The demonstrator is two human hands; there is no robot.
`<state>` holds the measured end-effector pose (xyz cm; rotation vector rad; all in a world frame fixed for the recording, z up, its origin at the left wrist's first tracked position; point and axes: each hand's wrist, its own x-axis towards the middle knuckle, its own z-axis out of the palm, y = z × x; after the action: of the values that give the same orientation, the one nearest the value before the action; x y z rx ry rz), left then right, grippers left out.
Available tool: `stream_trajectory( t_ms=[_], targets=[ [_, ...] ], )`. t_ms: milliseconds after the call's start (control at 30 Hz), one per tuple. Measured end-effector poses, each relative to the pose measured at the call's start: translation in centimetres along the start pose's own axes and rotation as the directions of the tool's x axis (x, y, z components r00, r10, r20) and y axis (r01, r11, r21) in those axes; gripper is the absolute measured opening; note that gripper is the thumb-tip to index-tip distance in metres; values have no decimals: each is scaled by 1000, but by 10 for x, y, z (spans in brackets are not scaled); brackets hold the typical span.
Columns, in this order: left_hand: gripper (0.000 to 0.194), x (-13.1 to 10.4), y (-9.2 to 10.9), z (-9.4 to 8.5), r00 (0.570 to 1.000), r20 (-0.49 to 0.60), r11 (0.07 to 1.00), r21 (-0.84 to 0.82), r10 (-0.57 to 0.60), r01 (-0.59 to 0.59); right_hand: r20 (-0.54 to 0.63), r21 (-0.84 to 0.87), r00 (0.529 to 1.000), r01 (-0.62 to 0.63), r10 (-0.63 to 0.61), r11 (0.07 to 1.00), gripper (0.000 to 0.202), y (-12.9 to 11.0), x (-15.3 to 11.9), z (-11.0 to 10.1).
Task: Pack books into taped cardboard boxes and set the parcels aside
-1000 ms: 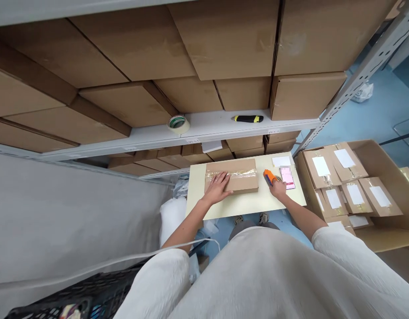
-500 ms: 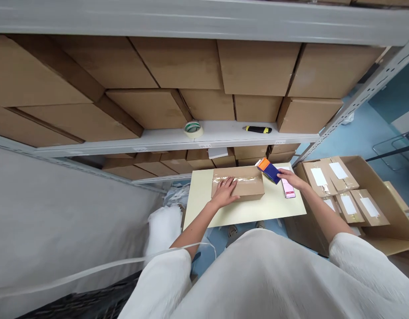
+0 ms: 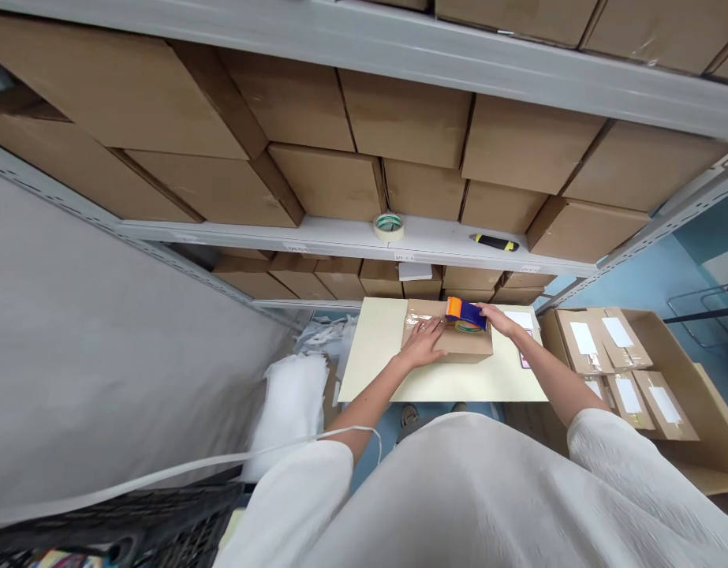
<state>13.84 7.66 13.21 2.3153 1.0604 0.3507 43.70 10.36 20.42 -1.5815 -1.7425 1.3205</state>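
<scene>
A brown cardboard box (image 3: 467,347) lies on the pale yellow board (image 3: 369,355), with clear tape along part of its top. My left hand (image 3: 423,343) rests on the box's left part, fingers spread. In my right hand (image 3: 498,319) is a blue and orange tape dispenser (image 3: 465,314), gripped at its right end. The dispenser sits over the box's top, right of my left hand; its exact contact with the box is hard to make out. Partly behind my right forearm lies a phone with a pink screen (image 3: 524,360).
A shelf (image 3: 340,233) ahead holds several cardboard boxes, a roll of tape (image 3: 389,227) and a utility knife (image 3: 494,242). At right stands a large open carton (image 3: 688,347) with labelled boxes (image 3: 629,402). White packing material (image 3: 286,402) lies at left; a white cord (image 3: 222,459) crosses there.
My right hand has brought the tape dispenser left, from beside the box's right end to over its top. My left hand stays on the box. The camera view has turned somewhat.
</scene>
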Motion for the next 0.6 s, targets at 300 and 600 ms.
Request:
stream_trajectory(
  t_ms=[300, 600],
  targets=[
    [31, 28, 4, -36, 855, -114, 572, -786, -506, 234, -27, -6, 998, -49, 49, 999, 23, 0, -5, 0],
    [46, 64, 27, -54, 822, 129, 270, -907, -555, 324, -5, 49, 1000, -1, 2, 999, 21, 0, -3, -1]
  ],
)
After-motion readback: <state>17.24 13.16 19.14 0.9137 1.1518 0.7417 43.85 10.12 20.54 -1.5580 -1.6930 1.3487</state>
